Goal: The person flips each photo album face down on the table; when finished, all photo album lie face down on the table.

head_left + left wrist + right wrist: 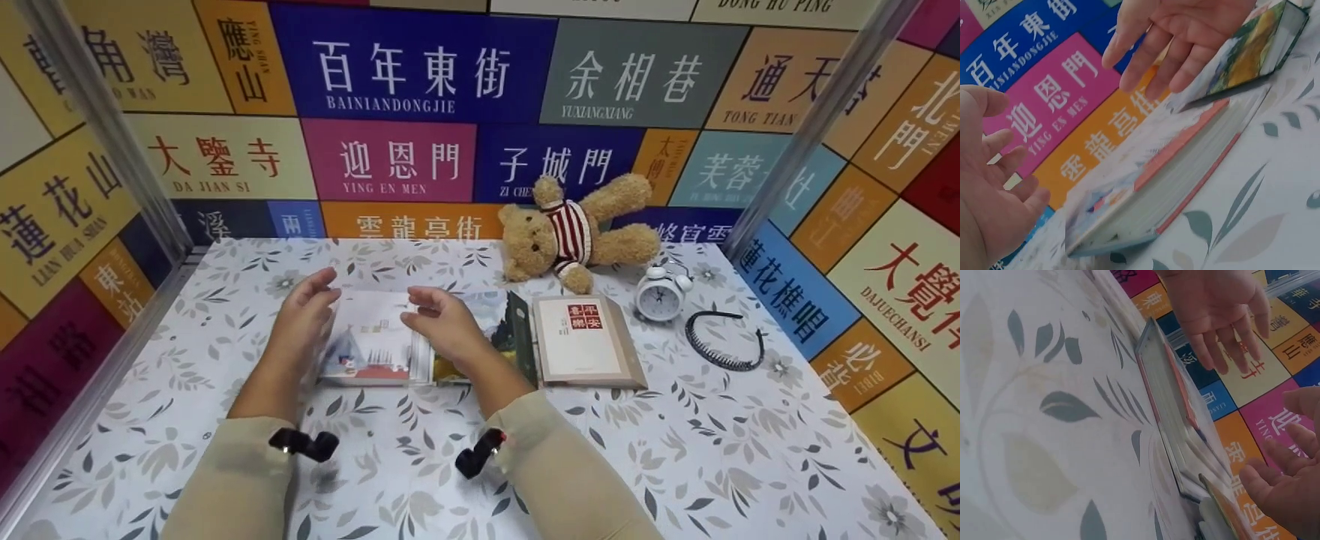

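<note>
Sleeved forearms lead to the left hand (304, 319) and right hand (442, 322), both relaxed-open, empty, palms facing above the white-covered book (367, 341) lying on the worktop (675, 465); closing evenly on both edges would probably steady it.

Bare hands (300, 319), long beige sleeves (240, 472), small black wrist cameras (304, 444)
</note>
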Demonstrator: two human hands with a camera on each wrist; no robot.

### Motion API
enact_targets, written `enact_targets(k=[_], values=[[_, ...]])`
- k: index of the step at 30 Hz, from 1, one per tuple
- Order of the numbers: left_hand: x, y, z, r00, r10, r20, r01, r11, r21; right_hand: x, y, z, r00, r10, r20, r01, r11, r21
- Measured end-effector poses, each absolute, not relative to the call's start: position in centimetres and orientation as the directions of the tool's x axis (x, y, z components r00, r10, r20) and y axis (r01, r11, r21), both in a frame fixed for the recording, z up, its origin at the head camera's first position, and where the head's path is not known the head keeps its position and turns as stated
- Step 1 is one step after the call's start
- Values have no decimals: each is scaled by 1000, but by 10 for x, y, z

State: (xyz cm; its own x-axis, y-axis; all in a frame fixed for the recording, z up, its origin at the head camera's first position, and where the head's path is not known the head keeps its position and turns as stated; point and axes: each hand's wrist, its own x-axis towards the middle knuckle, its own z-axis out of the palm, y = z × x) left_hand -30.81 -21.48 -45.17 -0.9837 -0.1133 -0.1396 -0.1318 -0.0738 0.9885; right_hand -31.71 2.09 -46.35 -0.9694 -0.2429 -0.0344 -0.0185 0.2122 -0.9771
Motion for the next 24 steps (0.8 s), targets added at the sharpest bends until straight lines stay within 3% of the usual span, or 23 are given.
enact_targets(k=[4,16,24], values=[[-312,-221,-461,-968,-87,-236,-233,-44,972,-318,17,-467,-972,-231,-45,-5,211,-977],[-315,-215,-477,-921,-68,-385,-386,4,923,-312,14,-478,-952,-283,-119,67,189,-980],[-314,-226,-475,-907,-42,-419,-414,-105,904,-311,5,-482,-938,-328,-110,62,154,-986]])
